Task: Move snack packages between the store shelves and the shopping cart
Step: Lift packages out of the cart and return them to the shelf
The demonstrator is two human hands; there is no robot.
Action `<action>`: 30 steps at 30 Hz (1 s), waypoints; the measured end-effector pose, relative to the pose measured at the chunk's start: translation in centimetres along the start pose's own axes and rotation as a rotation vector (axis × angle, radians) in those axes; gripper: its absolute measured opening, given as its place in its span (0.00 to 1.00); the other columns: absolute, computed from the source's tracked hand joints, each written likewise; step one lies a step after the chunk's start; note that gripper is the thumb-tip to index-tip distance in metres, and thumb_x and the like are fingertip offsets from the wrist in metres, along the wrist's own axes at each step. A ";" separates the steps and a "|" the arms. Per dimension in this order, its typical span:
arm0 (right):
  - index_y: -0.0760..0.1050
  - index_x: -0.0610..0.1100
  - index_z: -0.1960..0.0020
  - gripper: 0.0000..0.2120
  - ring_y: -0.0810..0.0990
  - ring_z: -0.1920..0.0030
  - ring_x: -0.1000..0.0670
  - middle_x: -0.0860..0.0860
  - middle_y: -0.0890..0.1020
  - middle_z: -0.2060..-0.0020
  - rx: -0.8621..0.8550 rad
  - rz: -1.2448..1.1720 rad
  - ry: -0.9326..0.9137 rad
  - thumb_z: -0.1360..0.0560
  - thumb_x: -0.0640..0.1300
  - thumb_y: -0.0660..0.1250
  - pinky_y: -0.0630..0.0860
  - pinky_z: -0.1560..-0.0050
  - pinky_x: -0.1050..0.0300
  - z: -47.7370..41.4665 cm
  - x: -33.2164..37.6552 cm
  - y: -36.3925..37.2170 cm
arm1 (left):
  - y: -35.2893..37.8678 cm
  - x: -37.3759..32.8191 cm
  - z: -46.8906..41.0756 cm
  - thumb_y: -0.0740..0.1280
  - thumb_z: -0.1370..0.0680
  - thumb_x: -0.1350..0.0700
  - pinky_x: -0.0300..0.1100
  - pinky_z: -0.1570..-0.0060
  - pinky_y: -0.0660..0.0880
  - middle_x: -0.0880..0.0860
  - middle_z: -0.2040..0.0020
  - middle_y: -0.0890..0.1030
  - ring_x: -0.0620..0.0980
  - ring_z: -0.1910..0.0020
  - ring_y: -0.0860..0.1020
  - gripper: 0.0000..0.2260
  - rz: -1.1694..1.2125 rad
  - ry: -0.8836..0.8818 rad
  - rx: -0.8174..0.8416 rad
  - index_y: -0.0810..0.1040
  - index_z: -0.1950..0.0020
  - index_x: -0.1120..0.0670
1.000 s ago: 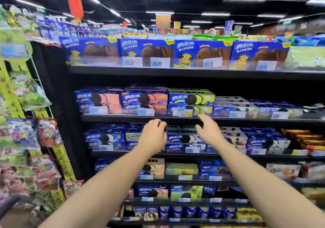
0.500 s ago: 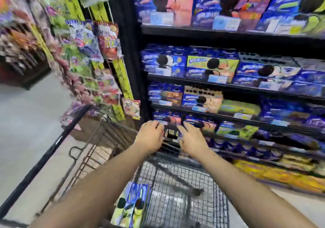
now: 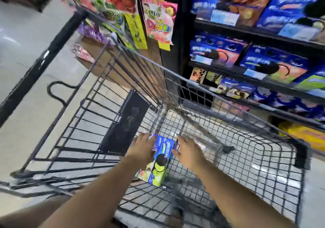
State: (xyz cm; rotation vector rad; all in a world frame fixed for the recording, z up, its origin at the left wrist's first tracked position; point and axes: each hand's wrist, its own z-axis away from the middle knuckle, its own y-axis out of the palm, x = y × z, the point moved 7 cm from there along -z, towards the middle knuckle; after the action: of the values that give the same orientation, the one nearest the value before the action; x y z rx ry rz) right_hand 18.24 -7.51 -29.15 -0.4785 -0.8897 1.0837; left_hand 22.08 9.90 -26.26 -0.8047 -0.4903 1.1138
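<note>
Cookie box [image 3: 161, 161] inside shopping cart [image 3: 260, 157], grasped between left hand [image 3: 142, 150] and right hand [image 3: 188, 153].

Both forearms [image 3: 98, 198] are bare down to the left hand [image 3: 140, 148] and right hand [image 3: 189, 151].

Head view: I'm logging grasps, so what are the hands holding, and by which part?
Cookie box in the cart, held between both hands: left hand on its left side, right hand on its right side, near the top end.
</note>
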 end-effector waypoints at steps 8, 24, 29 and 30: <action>0.57 0.46 0.21 0.44 0.75 0.33 0.46 0.46 0.69 0.27 0.115 -0.433 0.165 0.28 0.62 0.73 0.73 0.35 0.55 -6.7 -4.2 9.5 | 9.7 1.0 -5.5 0.72 0.25 0.42 0.59 0.22 0.50 0.55 0.18 0.36 0.57 0.19 0.41 0.48 -0.108 0.062 0.122 0.38 0.19 0.40; 0.73 0.48 0.47 0.23 0.81 0.49 0.44 0.39 0.75 0.39 0.076 -0.974 0.320 0.34 0.51 0.81 0.82 0.51 0.53 -9.8 -2.5 10.8 | 12.4 2.3 -6.7 0.69 0.22 0.43 0.61 0.23 0.48 0.50 0.21 0.27 0.51 0.19 0.37 0.43 -0.070 0.077 0.067 0.41 0.19 0.39; 0.55 0.54 0.26 0.45 0.82 0.40 0.47 0.45 0.80 0.36 0.157 -1.347 0.365 0.31 0.29 0.77 0.80 0.41 0.52 -5.7 -0.9 14.9 | 12.1 2.6 -7.1 0.69 0.22 0.58 0.62 0.24 0.44 0.49 0.24 0.23 0.52 0.20 0.34 0.45 -0.055 0.081 0.148 0.39 0.19 0.39; 0.60 0.52 0.30 0.40 0.84 0.44 0.50 0.49 0.84 0.41 0.186 -1.346 0.368 0.31 0.30 0.77 0.81 0.46 0.58 -5.1 -0.7 16.0 | 12.0 2.6 -7.1 0.68 0.24 0.63 0.61 0.24 0.44 0.49 0.24 0.22 0.52 0.20 0.34 0.48 -0.057 0.083 0.159 0.39 0.19 0.39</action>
State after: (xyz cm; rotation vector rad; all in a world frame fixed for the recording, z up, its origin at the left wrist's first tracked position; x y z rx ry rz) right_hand 13.47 -1.09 -43.93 0.1304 -0.5625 -0.1680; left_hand 21.00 12.54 -40.16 -0.6913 -0.3487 1.0484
